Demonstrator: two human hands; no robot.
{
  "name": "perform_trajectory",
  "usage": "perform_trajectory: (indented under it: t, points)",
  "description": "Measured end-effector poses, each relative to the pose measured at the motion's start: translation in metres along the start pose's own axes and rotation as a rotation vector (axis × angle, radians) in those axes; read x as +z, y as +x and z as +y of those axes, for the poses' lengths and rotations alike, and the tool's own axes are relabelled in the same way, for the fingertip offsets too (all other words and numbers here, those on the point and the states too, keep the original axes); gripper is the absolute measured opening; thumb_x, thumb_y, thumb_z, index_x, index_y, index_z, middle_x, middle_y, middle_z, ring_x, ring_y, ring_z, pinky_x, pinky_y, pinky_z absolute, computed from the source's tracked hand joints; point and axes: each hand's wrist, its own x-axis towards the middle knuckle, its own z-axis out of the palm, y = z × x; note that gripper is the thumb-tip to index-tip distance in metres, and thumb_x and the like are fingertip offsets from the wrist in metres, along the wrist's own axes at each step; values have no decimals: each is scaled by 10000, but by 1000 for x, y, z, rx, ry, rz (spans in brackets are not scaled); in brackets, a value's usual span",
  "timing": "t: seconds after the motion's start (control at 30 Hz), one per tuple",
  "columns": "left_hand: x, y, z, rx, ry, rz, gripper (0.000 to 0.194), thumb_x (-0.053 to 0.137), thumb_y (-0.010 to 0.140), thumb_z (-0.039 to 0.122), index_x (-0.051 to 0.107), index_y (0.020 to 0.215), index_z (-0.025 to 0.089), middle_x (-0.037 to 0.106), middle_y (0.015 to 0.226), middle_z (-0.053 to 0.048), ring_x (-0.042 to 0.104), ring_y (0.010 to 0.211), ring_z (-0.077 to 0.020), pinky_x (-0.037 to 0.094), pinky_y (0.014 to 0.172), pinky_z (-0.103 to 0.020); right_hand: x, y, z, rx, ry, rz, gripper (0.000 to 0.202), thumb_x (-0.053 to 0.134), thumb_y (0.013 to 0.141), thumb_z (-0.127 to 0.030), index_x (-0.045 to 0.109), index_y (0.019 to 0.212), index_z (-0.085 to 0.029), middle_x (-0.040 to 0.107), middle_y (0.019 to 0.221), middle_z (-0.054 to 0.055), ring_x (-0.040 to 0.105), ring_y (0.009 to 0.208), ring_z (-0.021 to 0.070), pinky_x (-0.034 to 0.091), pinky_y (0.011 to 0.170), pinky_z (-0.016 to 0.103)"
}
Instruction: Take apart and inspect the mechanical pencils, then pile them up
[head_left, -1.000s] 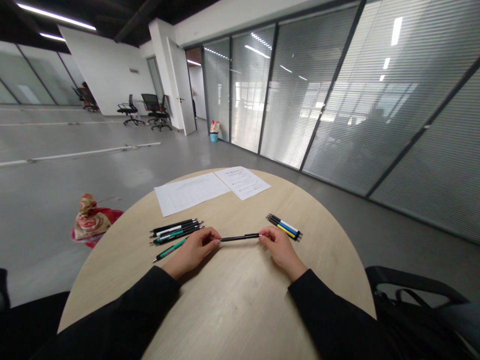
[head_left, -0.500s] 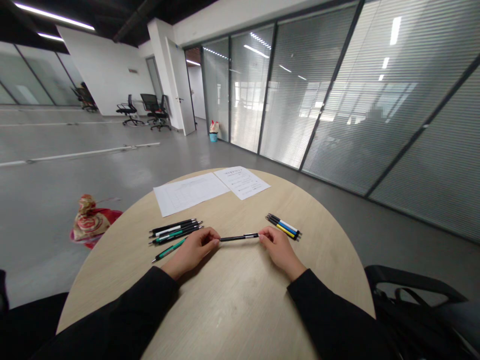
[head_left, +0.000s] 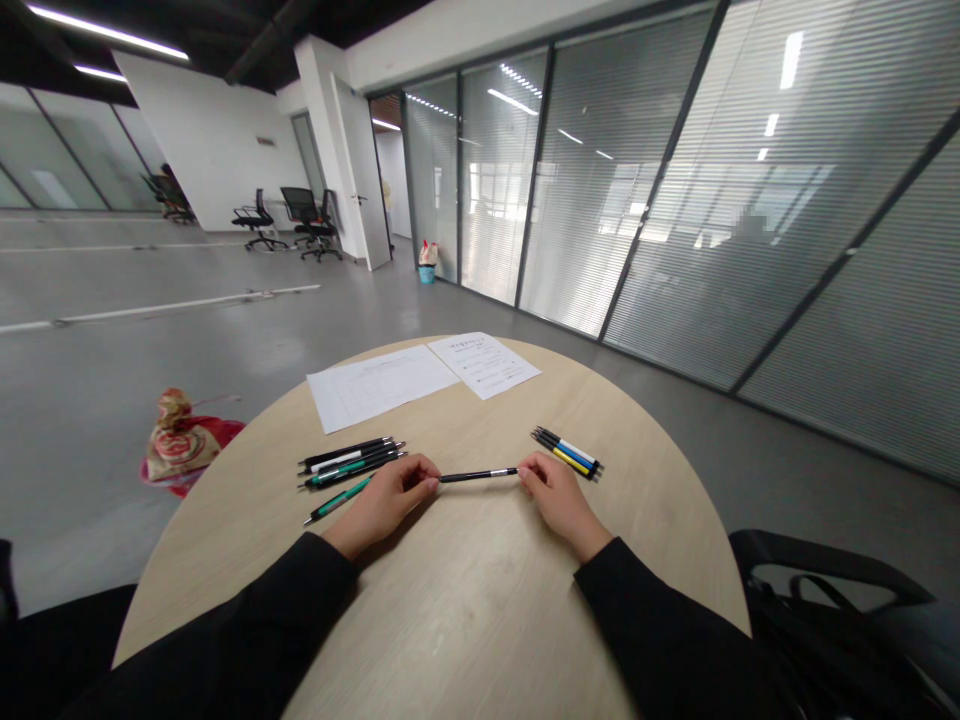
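A black pen (head_left: 478,475) lies level between my two hands, just above or on the tabletop; I cannot tell which. My left hand (head_left: 396,500) pinches its left end between thumb and fingers. At the other end, the fingertips of my right hand (head_left: 553,495) close on the pen's tip. Left of my left hand is a group of several black, white and green pens (head_left: 349,462), and a separate green pen (head_left: 337,502) sits partly behind that hand. Beyond my right hand, several pens with white, blue and yellow barrels (head_left: 568,453) lie side by side.
Two printed paper sheets (head_left: 382,380) lie at the far side of the round wooden table (head_left: 465,620). A red and beige bag (head_left: 187,440) is on the floor to the left. A black chair (head_left: 832,570) stands close on the right.
The pen has turned a little about its long axis, so its clip no longer shows as before. Both hands stay in nearly the same place.
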Motion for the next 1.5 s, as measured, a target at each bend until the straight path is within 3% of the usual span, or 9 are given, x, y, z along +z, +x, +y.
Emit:
perform_trajectory:
  t: [0.3, 0.63, 0.97, 1.5]
  points:
    - [0, 1, -2, 13, 14, 2, 222, 589, 887, 384, 657, 875, 173, 678, 810, -26, 588, 750, -182, 450, 714, -303, 2, 0, 3, 6, 39, 6, 182, 551, 884, -310, 627, 764, -195, 611, 669, -11, 516, 607, 145, 368, 579, 257]
    - [0, 0, -1, 8, 37, -14, 213, 587, 886, 384, 656, 879, 183, 676, 809, -18, 590, 753, -186, 451, 713, -300, 7, 2, 9, 69, 201, 68, 184, 619, 798, -323, 686, 895, -182, 671, 782, 33, 581, 654, 164, 433, 577, 268]
    - [-1, -1, 3, 5, 56, -13, 231, 573, 881, 396, 656, 882, 180, 687, 822, -31, 599, 764, -198, 460, 719, -313, 5, 2, 7, 62, 137, 70, 164, 604, 813, -308, 686, 874, -180, 680, 789, 32, 595, 685, 171, 447, 624, 280]
    - [-1, 0, -2, 22, 53, 2, 222, 579, 890, 390, 665, 877, 186, 692, 817, -23, 610, 761, -197, 461, 714, -302, 3, 1, 4, 73, 126, 29, 182, 588, 843, -331, 679, 844, -173, 622, 686, 3, 532, 611, 151, 396, 572, 260]
